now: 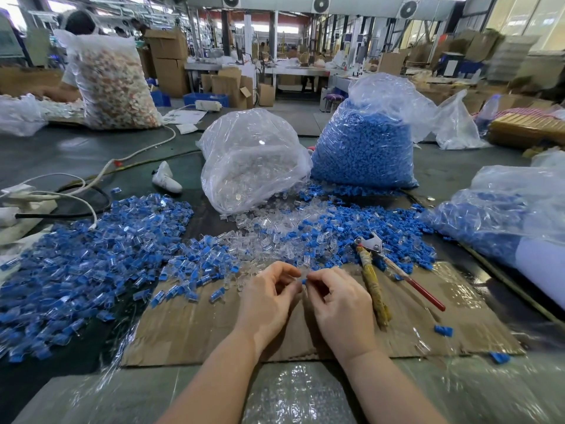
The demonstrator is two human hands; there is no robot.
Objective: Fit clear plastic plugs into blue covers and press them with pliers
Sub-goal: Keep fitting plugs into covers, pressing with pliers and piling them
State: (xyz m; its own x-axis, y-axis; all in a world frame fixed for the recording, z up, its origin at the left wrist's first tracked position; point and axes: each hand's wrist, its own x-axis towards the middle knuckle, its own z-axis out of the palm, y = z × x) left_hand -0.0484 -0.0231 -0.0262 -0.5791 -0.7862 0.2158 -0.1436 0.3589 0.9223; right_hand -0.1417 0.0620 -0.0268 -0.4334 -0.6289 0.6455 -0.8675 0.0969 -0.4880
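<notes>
The left hand (269, 296) and right hand (339, 301) meet fingertip to fingertip above the cardboard (189, 328), fingers curled, pinching a blue cover (304, 281) between them. The plug's axis cannot be determined. The pliers (377, 264) lie just right, nearer the right hand.

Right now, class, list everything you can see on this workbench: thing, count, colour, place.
blue cover: one, blue, pinched between both hands
pliers: one, red and taped handles, on cardboard right of the hands
cardboard sheet: one, brown, under the hands
assembled pile: many, blue and clear, left
clear plug bag: one, centre back
blue cover bag: one, right of it
loose blue cover: one, right cardboard
left hand: gripping
right hand: gripping
</notes>
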